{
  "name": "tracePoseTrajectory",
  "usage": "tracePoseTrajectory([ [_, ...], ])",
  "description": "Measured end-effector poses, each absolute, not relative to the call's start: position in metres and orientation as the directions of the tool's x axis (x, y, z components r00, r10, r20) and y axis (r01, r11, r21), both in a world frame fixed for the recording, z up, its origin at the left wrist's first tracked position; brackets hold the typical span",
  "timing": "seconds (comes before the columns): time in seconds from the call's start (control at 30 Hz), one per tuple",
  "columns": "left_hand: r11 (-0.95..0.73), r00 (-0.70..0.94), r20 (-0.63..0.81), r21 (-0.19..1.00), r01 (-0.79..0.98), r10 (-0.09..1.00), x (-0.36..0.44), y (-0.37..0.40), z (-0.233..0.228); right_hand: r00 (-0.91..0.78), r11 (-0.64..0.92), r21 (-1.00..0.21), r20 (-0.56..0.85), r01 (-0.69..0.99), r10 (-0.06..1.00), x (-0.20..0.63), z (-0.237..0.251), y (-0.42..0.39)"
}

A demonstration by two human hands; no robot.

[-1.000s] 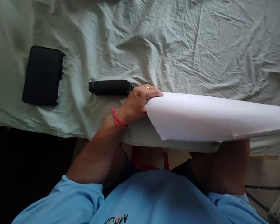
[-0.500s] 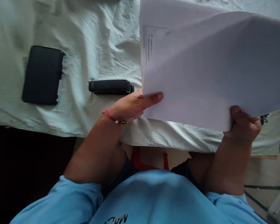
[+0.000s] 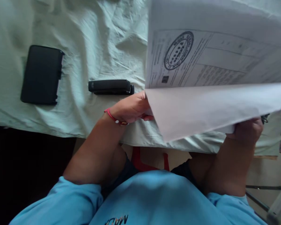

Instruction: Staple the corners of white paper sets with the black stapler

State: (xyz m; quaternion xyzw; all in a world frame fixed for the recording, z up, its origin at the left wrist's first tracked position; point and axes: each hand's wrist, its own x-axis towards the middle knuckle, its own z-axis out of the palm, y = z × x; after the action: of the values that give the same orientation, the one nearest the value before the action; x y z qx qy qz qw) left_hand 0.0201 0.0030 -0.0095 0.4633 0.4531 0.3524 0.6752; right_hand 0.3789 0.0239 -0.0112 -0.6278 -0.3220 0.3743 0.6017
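left hand (image 3: 131, 107) pinching stamped paper sheets (image 3: 215, 78) at lower-left corner | right hand (image 3: 247, 131) gripping lower-right edge | sheets raised right of frame, long axis across | black stapler (image 3: 110, 87) just beyond left knuckles, nearer left hand

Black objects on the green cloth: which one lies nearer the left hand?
The long, narrow black stapler, just beyond the left hand. The wider, flat black rectangular case lies far off toward the cloth's left end.
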Motion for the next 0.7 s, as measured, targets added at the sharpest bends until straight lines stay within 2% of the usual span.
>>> tracePoseTrajectory([
  [0.07, 0.468, 0.427, -0.367, 0.869, -0.159, 0.827, 0.021, 0.004, -0.006, 0.477, -0.132, -0.991, -0.127, -0.023, 0.870, 0.372, -0.008, 0.025],
  [0.17, 0.499, 0.452, -0.380, 0.849, -0.177, 0.807, 0.019, 0.005, -0.005, 0.411, -0.298, -0.955, -0.268, 0.009, 0.872, 0.366, -0.003, 0.027],
  [0.23, 0.497, 0.474, -0.366, 0.848, -0.185, 0.801, 0.017, 0.006, -0.005, 0.384, -0.339, -0.941, -0.312, 0.005, 0.869, 0.367, -0.003, 0.029],
  [0.47, 0.458, 0.485, -0.332, 0.873, -0.167, 0.809, 0.014, 0.005, -0.004, 0.349, -0.331, -0.943, -0.315, -0.013, 0.883, 0.371, -0.004, 0.027],
  [0.57, 0.420, 0.463, -0.317, 0.897, -0.138, 0.828, 0.014, 0.005, -0.004, 0.380, -0.294, -0.956, -0.277, -0.013, 0.882, 0.368, -0.004, 0.025],
  [0.7, 0.417, 0.394, -0.336, 0.898, -0.139, 0.856, 0.015, 0.006, -0.006, 0.376, -0.318, -0.948, -0.302, -0.019, 0.876, 0.365, -0.003, 0.027],
])
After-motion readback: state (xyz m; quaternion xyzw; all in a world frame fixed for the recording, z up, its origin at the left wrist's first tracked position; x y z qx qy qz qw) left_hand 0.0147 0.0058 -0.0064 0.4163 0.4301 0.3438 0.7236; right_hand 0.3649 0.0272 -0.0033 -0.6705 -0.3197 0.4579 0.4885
